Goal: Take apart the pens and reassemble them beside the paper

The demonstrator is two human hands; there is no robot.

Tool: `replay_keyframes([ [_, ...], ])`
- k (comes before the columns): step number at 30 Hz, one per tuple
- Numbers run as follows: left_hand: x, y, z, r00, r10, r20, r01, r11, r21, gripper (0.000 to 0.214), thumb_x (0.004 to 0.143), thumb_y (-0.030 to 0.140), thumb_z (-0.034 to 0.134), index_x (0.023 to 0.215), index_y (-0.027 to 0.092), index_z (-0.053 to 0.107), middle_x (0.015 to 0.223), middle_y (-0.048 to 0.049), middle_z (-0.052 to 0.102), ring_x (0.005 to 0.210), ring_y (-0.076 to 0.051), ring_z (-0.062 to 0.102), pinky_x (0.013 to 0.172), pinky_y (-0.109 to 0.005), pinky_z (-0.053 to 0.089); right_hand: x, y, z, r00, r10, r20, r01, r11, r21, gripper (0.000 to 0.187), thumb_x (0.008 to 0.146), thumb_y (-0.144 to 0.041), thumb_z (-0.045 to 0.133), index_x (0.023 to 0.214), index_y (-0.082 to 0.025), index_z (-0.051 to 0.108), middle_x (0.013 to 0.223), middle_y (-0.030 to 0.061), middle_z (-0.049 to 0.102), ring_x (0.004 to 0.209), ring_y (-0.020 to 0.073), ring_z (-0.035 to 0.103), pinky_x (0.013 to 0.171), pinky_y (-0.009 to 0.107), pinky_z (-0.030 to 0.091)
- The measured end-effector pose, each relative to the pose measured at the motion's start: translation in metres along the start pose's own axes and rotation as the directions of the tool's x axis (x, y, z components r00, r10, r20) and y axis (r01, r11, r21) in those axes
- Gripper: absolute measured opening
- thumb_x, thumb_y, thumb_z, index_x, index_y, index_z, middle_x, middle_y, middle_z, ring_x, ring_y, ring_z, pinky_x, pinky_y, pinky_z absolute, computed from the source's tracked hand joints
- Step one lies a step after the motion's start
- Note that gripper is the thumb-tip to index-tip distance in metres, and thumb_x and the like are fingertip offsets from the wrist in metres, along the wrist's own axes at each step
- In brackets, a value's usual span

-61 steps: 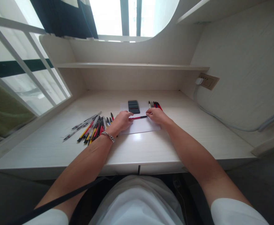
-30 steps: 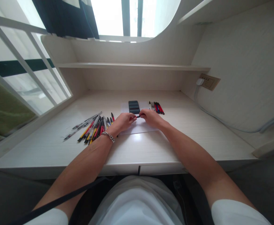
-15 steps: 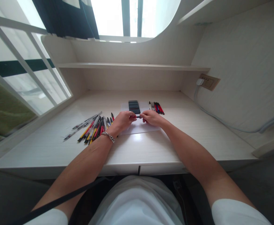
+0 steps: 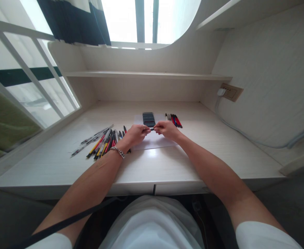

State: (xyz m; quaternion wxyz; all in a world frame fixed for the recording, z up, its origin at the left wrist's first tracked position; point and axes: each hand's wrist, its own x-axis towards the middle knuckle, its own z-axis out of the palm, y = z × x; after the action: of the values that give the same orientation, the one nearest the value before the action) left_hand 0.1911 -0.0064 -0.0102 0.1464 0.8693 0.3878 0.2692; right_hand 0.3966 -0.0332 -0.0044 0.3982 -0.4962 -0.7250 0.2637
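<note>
My left hand pinches one end of a slim pen, and only a short dark length shows between the two hands. Fingers of my right hand are closed on the pen's other end. Both hands are over a white sheet of paper. Just behind them is a dark flat rectangular object, its kind unclear. Left of my left hand lies a pile of pens in black, red, yellow and clear. Several thin clear refill-like sticks are beside that pile.
Beyond my right hand, a row of pens lies on the white desk. A shelf spans the back. On the right wall a socket holds a plug with a grey cable. White rails stand at the left.
My hands have drawn closer together. The pen's red part, visible in my left hand before, is now covered by fingers, and my right hand has shifted slightly left.
</note>
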Motion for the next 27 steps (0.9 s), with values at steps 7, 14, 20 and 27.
replay_keyframes([
  [7,0.0004,0.0042,0.001,0.999,-0.027,-0.035,0.026,0.999,-0.034,0.028,0.086,0.038,0.059,0.099,0.019,0.075,0.086,-0.007,0.075,0.073,-0.017,0.064,0.068,-0.027,0.045,-0.0009,0.0012,-0.0047,0.996,0.057,0.065,-0.056,0.998,-0.014,0.025,0.081,-0.036,0.069,0.095,-0.016,0.069,0.082,0.0052,0.071,0.068,0.0129,0.064,0.062,0.023,0.047],
  [14,-0.0003,0.0053,-0.0004,1.0,0.005,-0.027,-0.006,0.999,-0.053,0.029,0.089,0.037,0.055,0.097,0.019,0.075,0.086,-0.0062,0.075,0.073,-0.016,0.063,0.068,-0.027,0.045,-0.0004,0.001,-0.0074,0.98,0.118,0.158,-0.115,0.993,-0.027,0.032,0.094,-0.037,0.05,0.08,-0.014,0.066,0.072,0.0055,0.071,0.056,0.01,0.06,0.053,0.02,0.043],
  [20,-0.0005,0.0009,0.0027,1.0,0.015,0.012,-0.014,0.998,-0.06,0.032,0.089,0.039,0.052,0.097,0.017,0.075,0.085,-0.006,0.075,0.072,-0.016,0.063,0.064,-0.026,0.043,-0.001,0.0036,-0.0027,0.995,0.047,0.091,-0.058,0.99,0.125,0.008,0.081,-0.017,0.063,0.087,-0.014,0.067,0.073,0.0046,0.07,0.064,0.0122,0.063,0.06,0.023,0.049],
  [27,-0.0009,0.0023,0.0008,1.0,-0.011,-0.012,0.011,1.0,-0.007,0.03,0.087,0.039,0.056,0.097,0.018,0.075,0.08,-0.0064,0.074,0.068,-0.016,0.061,0.063,-0.027,0.043,-0.001,0.0017,-0.0063,0.991,0.078,0.108,-0.085,0.995,0.054,0.023,0.085,-0.035,0.064,0.096,-0.015,0.068,0.079,0.0058,0.071,0.064,0.0118,0.063,0.056,0.021,0.047],
])
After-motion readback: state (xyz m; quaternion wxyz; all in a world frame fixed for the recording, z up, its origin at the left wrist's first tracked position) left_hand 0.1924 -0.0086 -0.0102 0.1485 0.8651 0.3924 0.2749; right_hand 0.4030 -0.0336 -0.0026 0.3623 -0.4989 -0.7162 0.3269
